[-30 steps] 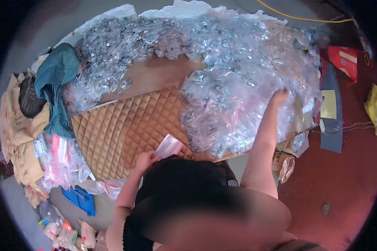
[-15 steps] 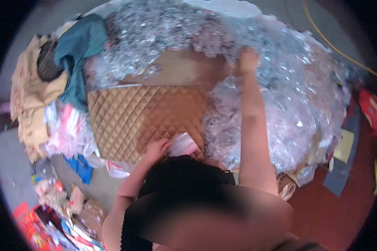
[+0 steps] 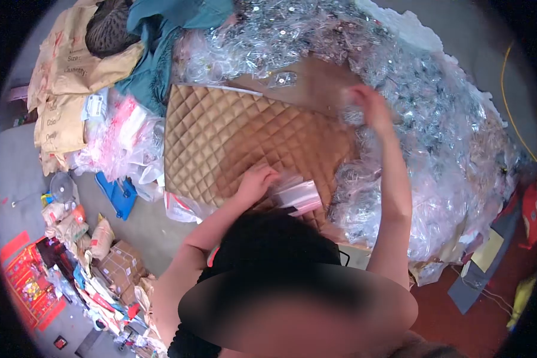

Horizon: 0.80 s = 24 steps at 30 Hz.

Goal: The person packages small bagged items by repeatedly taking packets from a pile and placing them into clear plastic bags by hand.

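Note:
My left hand (image 3: 261,180) is over the brown quilted mat (image 3: 221,134), its fingers pinched at the edge of a clear plastic bag (image 3: 287,181). Right beside it, a stack of clear and pinkish plastic bags (image 3: 299,197) lies on the mat's lower right part. My right hand (image 3: 371,106) is raised near the far right corner of the mat, by the heap of clear plastic pieces (image 3: 423,125). Its fingers are bent together around something see-through, blurred and too faint to name.
Left of the mat are a teal cloth (image 3: 152,71), brown paper sacks (image 3: 62,122) and pink-and-clear plastic bags (image 3: 116,131). A blue item (image 3: 118,194) lies on the floor below, with cardboard boxes (image 3: 122,268) farther down. A yellow cord (image 3: 507,101) runs at the right.
The whole view has swung, shifting the mat to the right. My right hand has gone from the right-hand heap to the mat's far corner. My left hand stays by the stack of bags.

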### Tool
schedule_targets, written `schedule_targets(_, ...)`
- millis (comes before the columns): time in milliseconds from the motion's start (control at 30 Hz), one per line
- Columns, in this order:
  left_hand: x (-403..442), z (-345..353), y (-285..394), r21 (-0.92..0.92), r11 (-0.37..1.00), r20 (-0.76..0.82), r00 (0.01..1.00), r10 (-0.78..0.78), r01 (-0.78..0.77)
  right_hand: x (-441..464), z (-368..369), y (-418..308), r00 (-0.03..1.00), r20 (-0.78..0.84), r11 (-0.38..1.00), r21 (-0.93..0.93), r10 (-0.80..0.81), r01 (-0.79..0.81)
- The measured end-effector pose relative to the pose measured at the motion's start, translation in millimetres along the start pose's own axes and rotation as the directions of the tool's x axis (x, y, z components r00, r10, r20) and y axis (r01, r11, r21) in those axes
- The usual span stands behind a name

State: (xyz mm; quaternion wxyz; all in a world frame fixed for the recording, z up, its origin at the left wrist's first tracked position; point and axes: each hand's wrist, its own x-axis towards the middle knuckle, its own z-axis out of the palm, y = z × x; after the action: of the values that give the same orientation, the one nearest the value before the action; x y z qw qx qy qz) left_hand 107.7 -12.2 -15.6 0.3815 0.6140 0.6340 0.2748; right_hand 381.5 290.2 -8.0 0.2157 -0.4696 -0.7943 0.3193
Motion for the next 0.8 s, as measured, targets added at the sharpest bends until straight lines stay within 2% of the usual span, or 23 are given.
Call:
schedule_targets(67, 1.1, -25.0, 25.1, -0.031, 0.953, 0.039, 0.953, -0.301, 0.302, 16.3, 47.7, -45.0, 0.967, 0.095, 0.964, -0.103, -0.235, 0.244)
schedule_targets(100, -1.6, -28.8, 20.8, -0.037, 0.952, 0.031, 0.952, -0.304, 0.305, 24.2, 69.9, -69.2, 0.938, 0.133, 0.923, -0.18, -0.32, 0.34)
schedule_targets(167, -6.0, -34.4, 8.6, -0.107, 0.983, -0.13, 0.979, -0.16, 0.147, 45.9, 126.8, -89.9, 0.908, 0.389, 0.813, -0.472, -0.154, 0.34)
schedule_targets(200, -9.4, -36.3, -0.3, -0.109, 0.983, -0.146, 0.975, -0.166, 0.151, 58.3, 152.3, -89.7, 0.902, 0.396, 0.808, -0.468, -0.169, 0.357)
schedule_targets(267, -20.2, -42.2, -17.6, -0.027, 0.997, -0.24, 0.969, 0.06, -0.068, 79.1, 193.2, -100.7, 0.918, 0.396, 0.65, -0.702, 0.018, 0.29)
schedule_targets(300, -26.3, -50.6, -22.3, -0.024, 0.998, -0.257, 0.965, 0.05, -0.058, 84.3, 198.8, -104.7, 0.914, 0.406, 0.649, -0.696, 0.001, 0.309)
schedule_targets(333, -33.1, -60.3, -27.4, 0.029, 0.999, -0.177, 0.984, 0.032, -0.027, 88.4, 199.7, -97.5, 0.954, 0.301, 0.706, -0.675, -0.005, 0.217)
schedule_targets(367, -40.0, -69.1, -31.9, 0.079, 0.997, -0.092, 0.996, 0.007, 0.0, 89.2, 197.6, -88.9, 0.981, 0.194, 0.759, -0.64, 0.005, 0.123)
schedule_targets(400, -45.6, -76.7, -35.0, 0.073, 0.997, -0.1, 0.995, -0.001, 0.008, 85.5, 189.3, -85.8, 0.997, 0.067, 0.893, -0.445, -0.044, 0.069)
schedule_targets(433, -48.1, -84.4, -38.0, 0.026, 0.998, -0.158, 0.986, -0.045, 0.05, 82.1, 184.7, -70.4, 0.996, -0.071, 0.975, -0.22, -0.058, 0.041)
schedule_targets(467, -46.8, -90.9, -42.1, -0.025, 0.996, -0.216, 0.972, -0.088, 0.084, 76.3, 178.6, -62.9, 0.99, -0.138, 0.988, 0.156, 0.002, 0.02)
schedule_targets(500, -43.6, -93.4, -46.9, -0.036, 0.996, -0.229, 0.97, -0.087, 0.081, 69.4, 170.0, -56.2, 0.982, -0.172, 0.861, 0.508, 0.081, 0.018)
schedule_targets(533, -40.3, -93.9, -51.9, -0.272, 0.95, -0.279, 0.932, -0.233, 0.156, 65.6, 155.5, -46.3, 0.972, -0.159, 0.717, 0.697, 0.172, -0.013)
schedule_targets(567, -39.1, -94.4, -56.4, -0.494, 0.844, -0.283, 0.88, -0.382, 0.208, 58.0, 146.8, -41.0, 0.957, -0.121, 0.528, 0.849, 0.265, -0.039)
schedule_targets(600, -35.7, -96.8, -62.6, -0.502, 0.838, -0.276, 0.879, -0.388, 0.213, 50.4, 131.8, -68.3, 0.956, -0.116, 0.533, 0.845, 0.27, -0.048)
schedule_targets(633, -28.3, -102.3, -71.3, -0.298, 0.947, -0.362, 0.904, -0.228, 0.12, 50.1, 103.3, -126.5, 0.944, -0.029, 0.292, 0.954, 0.329, -0.073)
schedule_targets(667, -21.8, -108.8, -79.1, -0.07, 0.997, -0.407, 0.912, -0.047, 0.02, 51.6, 90.6, -160.0, 0.929, 0.065, 0.028, 0.996, 0.365, -0.081)
schedule_targets(700, -16.9, -115.2, -80.7, -0.074, 0.997, -0.399, 0.915, -0.048, 0.02, 53.8, 99.1, -154.3, 0.925, 0.064, 0.03, 0.996, 0.373, -0.081)
schedule_targets(733, -10.1, -122.7, -78.7, 0.139, 0.99, -0.428, 0.901, 0.074, -0.016, 62.5, 110.4, -145.7, 0.946, 0.115, 0.339, 0.914, 0.304, -0.22)
schedule_targets(767, -4.3, -131.0, -78.6, 0.348, 0.937, -0.436, 0.877, 0.201, -0.042, 73.0, 119.3, -137.9, 0.951, 0.188, 0.621, 0.723, 0.246, -0.303)
schedule_targets(800, -0.8, -137.9, -80.8, 0.345, 0.938, -0.443, 0.874, 0.2, -0.04, 80.1, 132.4, -152.1, 0.957, 0.241, 0.673, 0.683, 0.16, -0.284)
